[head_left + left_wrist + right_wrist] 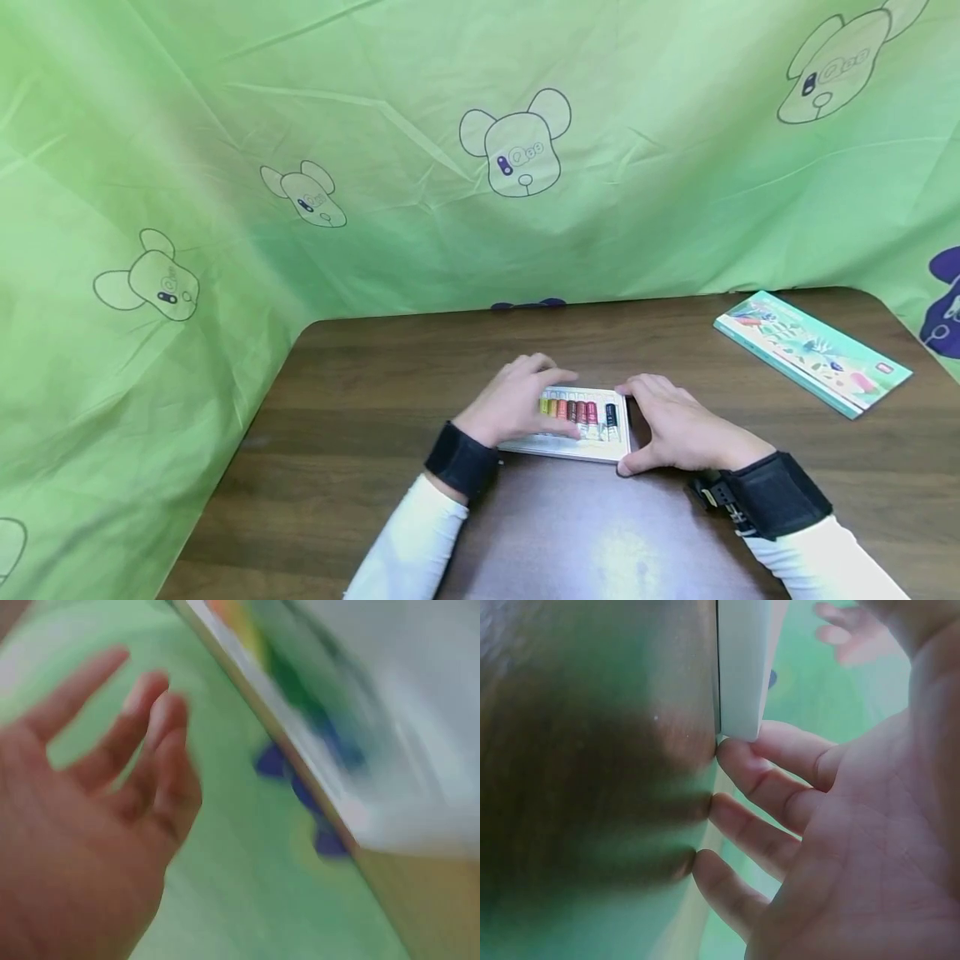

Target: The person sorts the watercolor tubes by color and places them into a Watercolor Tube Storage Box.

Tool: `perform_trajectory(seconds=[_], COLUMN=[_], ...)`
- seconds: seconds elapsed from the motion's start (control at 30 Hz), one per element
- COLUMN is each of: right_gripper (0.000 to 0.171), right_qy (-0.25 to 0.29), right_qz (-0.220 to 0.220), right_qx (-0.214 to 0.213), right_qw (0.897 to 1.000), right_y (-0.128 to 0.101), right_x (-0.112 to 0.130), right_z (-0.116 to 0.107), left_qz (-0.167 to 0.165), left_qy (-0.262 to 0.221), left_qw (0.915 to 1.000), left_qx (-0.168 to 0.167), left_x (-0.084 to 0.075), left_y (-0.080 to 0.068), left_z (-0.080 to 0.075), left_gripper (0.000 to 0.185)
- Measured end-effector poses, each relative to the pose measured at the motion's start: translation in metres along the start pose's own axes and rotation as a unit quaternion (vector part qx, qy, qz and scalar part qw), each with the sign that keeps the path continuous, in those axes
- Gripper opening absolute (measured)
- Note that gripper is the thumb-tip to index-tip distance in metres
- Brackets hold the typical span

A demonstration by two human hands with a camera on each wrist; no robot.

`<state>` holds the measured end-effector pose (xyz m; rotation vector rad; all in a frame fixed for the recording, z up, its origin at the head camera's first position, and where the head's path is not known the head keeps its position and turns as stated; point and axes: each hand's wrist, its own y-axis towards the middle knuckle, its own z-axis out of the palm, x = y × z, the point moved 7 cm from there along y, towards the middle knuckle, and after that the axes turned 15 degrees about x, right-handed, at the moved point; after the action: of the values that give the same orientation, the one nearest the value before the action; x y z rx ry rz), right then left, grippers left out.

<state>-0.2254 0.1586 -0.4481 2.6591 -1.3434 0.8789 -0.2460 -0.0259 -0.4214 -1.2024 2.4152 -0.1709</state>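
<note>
A flat white box (570, 448) holding a row of coloured paint tubes (581, 411) lies on the brown table (375, 400). My left hand (517, 402) hovers over the box's left part, fingers straight and loosely spread. The left wrist view is blurred; there the left hand (97, 825) holds nothing, and the box's edge (300, 750) runs beside it. My right hand (675, 432) flanks the box's right end, thumb by the near corner. In the right wrist view its fingertips (739, 761) rest on the table, the index one against the white box (741, 667) corner.
A teal lid with a printed picture (813, 352) lies at the table's far right. Green cloth with bear outlines (517, 154) hangs behind and to the left of the table. Black straps wrap both wrists.
</note>
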Motion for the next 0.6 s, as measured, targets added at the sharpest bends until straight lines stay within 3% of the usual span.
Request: perform_trajectory(seconds=[0.13,0.23,0.37,0.6], right_gripper=[0.104,0.105,0.105,0.105], right_qy=[0.000,0.000,0.002,0.000], right_qz=[0.007,0.005,-0.004,-0.005], right_qx=[0.002,0.004,0.003,0.009], right_qw=[1.000,1.000,1.000,1.000], right_y=[0.000,0.000,0.000,0.001], right_x=[-0.002,-0.002,-0.004,-0.006], right_z=[0.000,0.000,-0.002,-0.002], left_qz=[-0.025,-0.043,-0.044,-0.054], left_qy=[-0.022,-0.049,-0.070,-0.057], left_qw=[0.9972,0.9939,0.9927,0.9940], left_qx=[0.067,0.090,0.088,0.077], left_x=[0.039,0.058,0.066,0.067], left_y=[-0.020,-0.033,-0.040,-0.046], left_z=[0.006,0.013,0.016,0.015], left_gripper=[0.108,0.112,0.109,0.109])
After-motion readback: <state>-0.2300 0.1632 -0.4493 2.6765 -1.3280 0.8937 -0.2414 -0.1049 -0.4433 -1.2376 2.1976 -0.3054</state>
